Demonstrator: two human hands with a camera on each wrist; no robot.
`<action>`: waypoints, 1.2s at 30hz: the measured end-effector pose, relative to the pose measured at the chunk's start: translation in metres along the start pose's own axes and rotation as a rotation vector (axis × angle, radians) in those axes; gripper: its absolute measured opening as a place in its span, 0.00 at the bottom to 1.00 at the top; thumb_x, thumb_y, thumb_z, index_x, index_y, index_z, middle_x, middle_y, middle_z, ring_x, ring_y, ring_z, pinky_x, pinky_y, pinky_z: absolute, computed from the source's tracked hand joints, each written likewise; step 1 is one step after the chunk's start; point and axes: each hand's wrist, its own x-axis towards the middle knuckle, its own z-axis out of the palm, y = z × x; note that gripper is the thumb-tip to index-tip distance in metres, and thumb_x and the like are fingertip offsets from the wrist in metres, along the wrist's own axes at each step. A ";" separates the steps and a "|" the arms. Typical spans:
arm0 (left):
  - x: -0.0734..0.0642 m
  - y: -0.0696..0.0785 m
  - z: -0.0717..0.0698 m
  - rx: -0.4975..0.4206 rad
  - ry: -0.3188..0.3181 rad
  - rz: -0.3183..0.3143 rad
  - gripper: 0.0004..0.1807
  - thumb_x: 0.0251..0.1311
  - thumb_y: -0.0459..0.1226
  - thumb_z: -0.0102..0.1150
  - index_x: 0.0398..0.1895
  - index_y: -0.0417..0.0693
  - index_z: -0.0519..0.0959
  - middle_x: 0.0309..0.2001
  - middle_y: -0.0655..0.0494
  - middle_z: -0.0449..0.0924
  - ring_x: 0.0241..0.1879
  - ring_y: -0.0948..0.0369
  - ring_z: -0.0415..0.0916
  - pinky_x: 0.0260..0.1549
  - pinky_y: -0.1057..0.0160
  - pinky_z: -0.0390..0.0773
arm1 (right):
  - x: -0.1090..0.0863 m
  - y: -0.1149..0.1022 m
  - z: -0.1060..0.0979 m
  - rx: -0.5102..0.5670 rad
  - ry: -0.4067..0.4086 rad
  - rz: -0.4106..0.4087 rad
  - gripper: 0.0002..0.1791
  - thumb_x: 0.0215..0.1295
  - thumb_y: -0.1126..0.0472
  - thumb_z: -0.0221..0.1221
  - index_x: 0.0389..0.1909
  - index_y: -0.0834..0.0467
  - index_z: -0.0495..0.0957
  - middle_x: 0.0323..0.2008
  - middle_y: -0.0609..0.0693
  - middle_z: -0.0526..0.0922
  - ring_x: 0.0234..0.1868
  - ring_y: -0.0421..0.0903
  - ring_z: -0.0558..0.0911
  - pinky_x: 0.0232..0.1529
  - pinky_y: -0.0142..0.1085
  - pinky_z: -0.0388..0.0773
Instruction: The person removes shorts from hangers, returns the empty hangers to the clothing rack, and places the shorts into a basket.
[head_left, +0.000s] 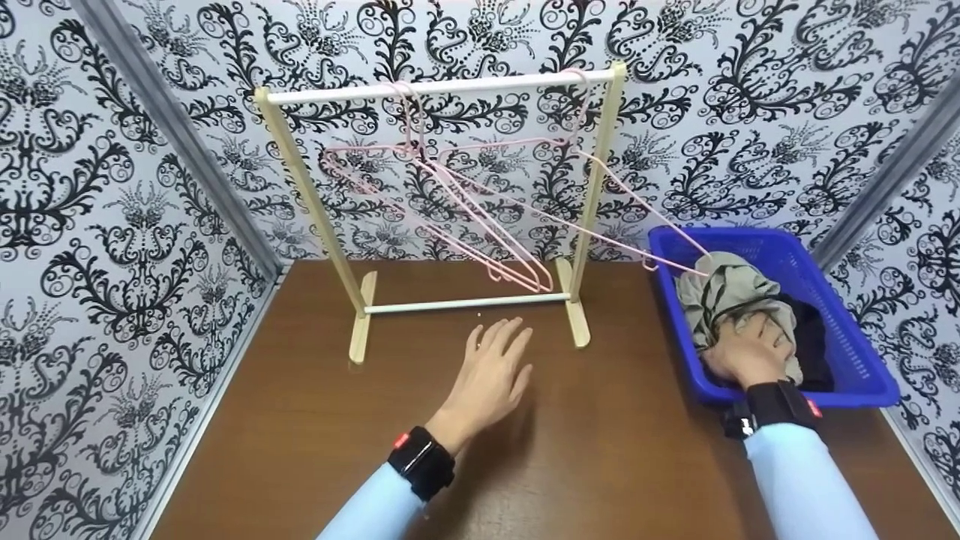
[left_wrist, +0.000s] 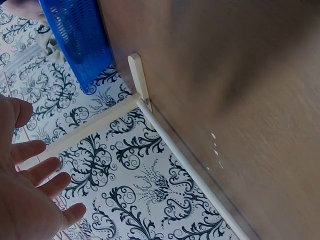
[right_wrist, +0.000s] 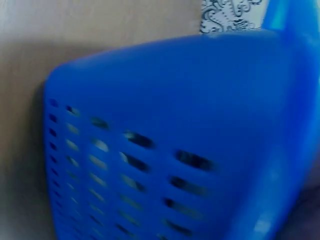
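Note:
My right hand [head_left: 750,349] reaches into a blue plastic basket [head_left: 862,337] and grips a bunched grey-green garment [head_left: 731,281] with dark trim. One pink hanger [head_left: 630,180] slants from the rack's rail to that garment, its far corner overlapped by the cloth. In the right wrist view the basket's slotted wall [right_wrist: 150,95] fills most of the picture and hides the fingers. Over the table my left hand [head_left: 487,375] hovers with spread fingers, holding nothing. The left wrist view shows its palm and loosely extended fingers [left_wrist: 52,185].
A wooden rack [head_left: 307,195] with a white top rail [head_left: 487,86] stands at the back of the brown table [head_left: 600,450]. More pink hangers [head_left: 487,217] hang from it. Dark cloth [head_left: 814,345] lies in the basket. Patterned walls [head_left: 67,262] enclose the table.

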 end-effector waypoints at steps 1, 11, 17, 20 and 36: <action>-0.001 -0.001 0.000 0.000 0.003 -0.004 0.28 0.69 0.43 0.60 0.70 0.45 0.73 0.72 0.46 0.70 0.72 0.47 0.66 0.71 0.39 0.60 | -0.001 0.000 -0.002 0.009 -0.009 -0.003 0.45 0.71 0.51 0.52 0.76 0.74 0.45 0.69 0.90 0.31 0.68 0.91 0.38 0.63 0.82 0.39; -0.004 -0.015 -0.005 -0.007 0.051 -0.007 0.27 0.69 0.42 0.60 0.69 0.41 0.74 0.70 0.42 0.71 0.69 0.44 0.68 0.69 0.38 0.64 | -0.020 -0.025 -0.025 0.028 0.026 0.004 0.44 0.74 0.47 0.55 0.77 0.68 0.47 0.72 0.84 0.29 0.65 0.94 0.38 0.61 0.83 0.39; -0.002 -0.025 -0.011 -0.019 0.064 -0.043 0.28 0.69 0.42 0.60 0.69 0.40 0.73 0.70 0.41 0.71 0.70 0.43 0.68 0.70 0.38 0.62 | -0.033 -0.041 -0.032 -0.015 0.243 -0.121 0.43 0.74 0.49 0.56 0.77 0.71 0.50 0.75 0.82 0.35 0.70 0.90 0.36 0.63 0.82 0.38; 0.000 -0.029 -0.014 -0.019 0.084 -0.051 0.27 0.69 0.41 0.60 0.69 0.40 0.73 0.70 0.41 0.71 0.69 0.43 0.68 0.70 0.38 0.62 | -0.038 -0.048 -0.033 -0.009 0.319 -0.200 0.42 0.74 0.50 0.57 0.77 0.71 0.52 0.76 0.79 0.40 0.73 0.84 0.40 0.65 0.80 0.39; 0.012 -0.048 -0.033 -0.011 0.100 -0.151 0.30 0.70 0.44 0.59 0.70 0.37 0.72 0.72 0.38 0.68 0.73 0.41 0.64 0.72 0.35 0.56 | -0.045 -0.085 -0.032 0.095 0.421 -0.533 0.34 0.77 0.54 0.55 0.74 0.71 0.63 0.76 0.74 0.57 0.76 0.75 0.55 0.73 0.66 0.52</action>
